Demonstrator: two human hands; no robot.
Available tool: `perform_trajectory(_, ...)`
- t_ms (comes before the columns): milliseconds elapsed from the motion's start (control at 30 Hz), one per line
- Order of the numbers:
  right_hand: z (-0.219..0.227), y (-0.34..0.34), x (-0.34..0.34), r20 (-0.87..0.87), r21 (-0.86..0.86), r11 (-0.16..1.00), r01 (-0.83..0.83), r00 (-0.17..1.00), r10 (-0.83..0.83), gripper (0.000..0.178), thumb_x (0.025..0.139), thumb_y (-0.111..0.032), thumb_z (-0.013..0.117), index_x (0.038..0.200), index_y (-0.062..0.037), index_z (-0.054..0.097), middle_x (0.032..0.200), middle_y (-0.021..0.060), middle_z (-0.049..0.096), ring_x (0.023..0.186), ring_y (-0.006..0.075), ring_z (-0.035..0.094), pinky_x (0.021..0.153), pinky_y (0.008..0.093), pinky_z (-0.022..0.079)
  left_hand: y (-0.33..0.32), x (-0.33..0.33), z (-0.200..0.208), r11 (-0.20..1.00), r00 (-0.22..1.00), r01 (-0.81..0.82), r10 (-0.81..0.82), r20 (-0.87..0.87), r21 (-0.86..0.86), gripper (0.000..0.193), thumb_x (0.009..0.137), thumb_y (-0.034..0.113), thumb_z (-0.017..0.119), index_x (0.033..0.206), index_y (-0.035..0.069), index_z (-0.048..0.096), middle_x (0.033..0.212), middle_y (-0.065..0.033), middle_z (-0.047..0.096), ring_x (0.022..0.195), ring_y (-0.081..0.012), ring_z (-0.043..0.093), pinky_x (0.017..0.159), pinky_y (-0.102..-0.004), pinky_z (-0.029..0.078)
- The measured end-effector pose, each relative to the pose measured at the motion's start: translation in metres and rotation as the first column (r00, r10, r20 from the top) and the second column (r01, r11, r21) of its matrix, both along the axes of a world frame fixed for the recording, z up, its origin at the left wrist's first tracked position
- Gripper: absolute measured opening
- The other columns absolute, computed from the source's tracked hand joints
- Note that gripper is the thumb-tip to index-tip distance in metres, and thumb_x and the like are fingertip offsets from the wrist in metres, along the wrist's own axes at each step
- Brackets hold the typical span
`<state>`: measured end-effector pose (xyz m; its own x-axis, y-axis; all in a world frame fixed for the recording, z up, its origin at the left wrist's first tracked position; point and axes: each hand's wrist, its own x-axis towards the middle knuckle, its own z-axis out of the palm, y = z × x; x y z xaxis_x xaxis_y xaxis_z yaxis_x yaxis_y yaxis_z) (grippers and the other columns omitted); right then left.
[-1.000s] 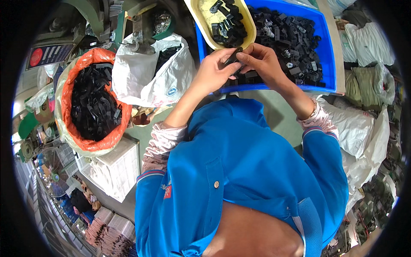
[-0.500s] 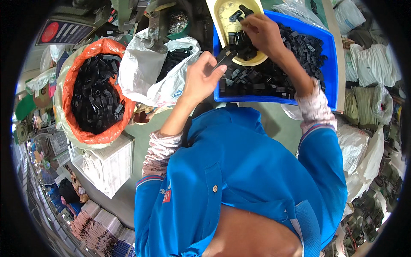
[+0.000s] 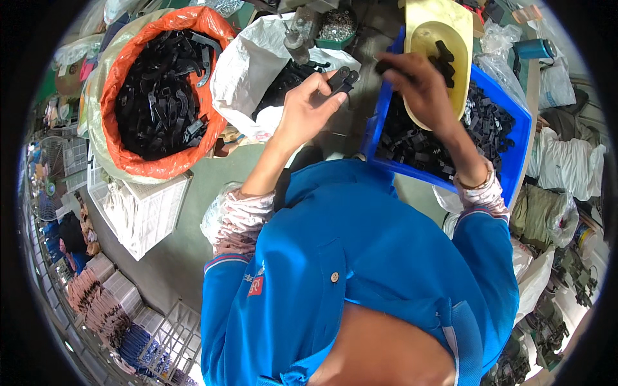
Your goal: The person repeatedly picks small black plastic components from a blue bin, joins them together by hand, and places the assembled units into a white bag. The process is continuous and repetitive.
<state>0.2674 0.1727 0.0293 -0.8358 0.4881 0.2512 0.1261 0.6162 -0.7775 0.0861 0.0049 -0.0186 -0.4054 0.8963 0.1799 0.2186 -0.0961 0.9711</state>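
My left hand (image 3: 308, 109) is closed on a long black plastic part (image 3: 343, 78), pinched between thumb and fingers, with a rounded, forked-looking end pointing away from me. To its right, my right hand (image 3: 421, 83) is slightly blurred and crosses the near left side of a yellow plastic tray (image 3: 458, 16). A small dark piece (image 3: 384, 66) shows at its fingertips; its exact kind is too blurred to tell. Inside the tray lie a few small black parts (image 3: 443, 61). Beneath the tray, a blue bin (image 3: 520, 148) holds many small black plastic pieces (image 3: 486, 122).
At left, an orange-lined sack (image 3: 219, 29) is full of black curved parts. Beside it, a white bag (image 3: 238, 71) holds more black parts, behind which a metal machine part (image 3: 296, 46) rises. A green container (image 3: 335, 44) of small metal bits stands further back. White crates (image 3: 151, 215) stand at lower left.
The view has turned, so the bins sit further right and the sack higher. My right hand has come out of the yellow tray's hollow toward my left hand with a dark piece.
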Motion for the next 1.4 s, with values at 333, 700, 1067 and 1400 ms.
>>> perform_trajectory(333, 0.004, -0.018, -0.069, -0.073, 0.000, 1.000, -0.028, 0.997, 0.028, 0.035, 0.080, -0.005, 0.075, 0.114, -0.0056, 0.067, 0.102, 0.0128, 0.066, 0.088, 0.0252, 0.066, 0.077, 0.0324, 0.053, -0.004, -0.066, 0.009, 0.994, 0.980, 0.107, -0.102, -0.170, 0.024, 0.028, 0.081, 0.008, 0.073, 0.078, 0.001, 0.046, 0.120, -0.0162, 0.067, 0.082, -0.0251, 0.068, 0.071, -0.0321, 0.052)
perform_trajectory(700, -0.026, -0.034, -0.133, -0.268, -0.173, 0.980, 0.096, 0.953, -0.141, 0.029, 0.073, 0.001, 0.080, 0.099, -0.0014, 0.068, 0.104, 0.0109, 0.069, 0.093, 0.0203, 0.068, 0.078, 0.0323, 0.056, 0.008, -0.138, 0.035, 0.979, 0.780, 0.203, -0.145, -0.609, 0.027, 0.044, 0.079, 0.011, 0.072, 0.121, 0.007, 0.065, 0.097, -0.0148, 0.069, 0.082, -0.0311, 0.066, 0.075, -0.0353, 0.054)
perform_trajectory(1067, -0.028, -0.039, -0.162, -0.375, 0.200, 0.920, 0.337, 0.894, -0.246, 0.026, 0.069, -0.005, 0.085, 0.091, -0.0037, 0.071, 0.092, 0.0095, 0.072, 0.082, 0.0245, 0.071, 0.072, 0.0305, 0.055, 0.038, -0.189, 0.048, 0.925, 0.655, 0.376, -0.226, -0.721, 0.052, 0.036, 0.076, 0.010, 0.072, 0.112, 0.005, 0.067, 0.081, -0.0117, 0.065, 0.074, -0.0301, 0.063, 0.066, -0.0371, 0.051)
perform_trajectory(1400, -0.032, -0.036, -0.164, -0.298, 0.085, 0.914, 0.397, 0.885, -0.356, 0.026, 0.074, 0.002, 0.081, 0.098, 0.0043, 0.070, 0.094, 0.0096, 0.072, 0.082, 0.0125, 0.067, 0.072, 0.0248, 0.055, 0.059, -0.198, 0.055, 0.908, 0.627, 0.403, -0.364, -0.689, -0.113, 0.022, 0.078, 0.016, 0.073, 0.090, 0.005, 0.059, 0.080, -0.0102, 0.061, 0.074, -0.0333, 0.061, 0.062, -0.0389, 0.048)
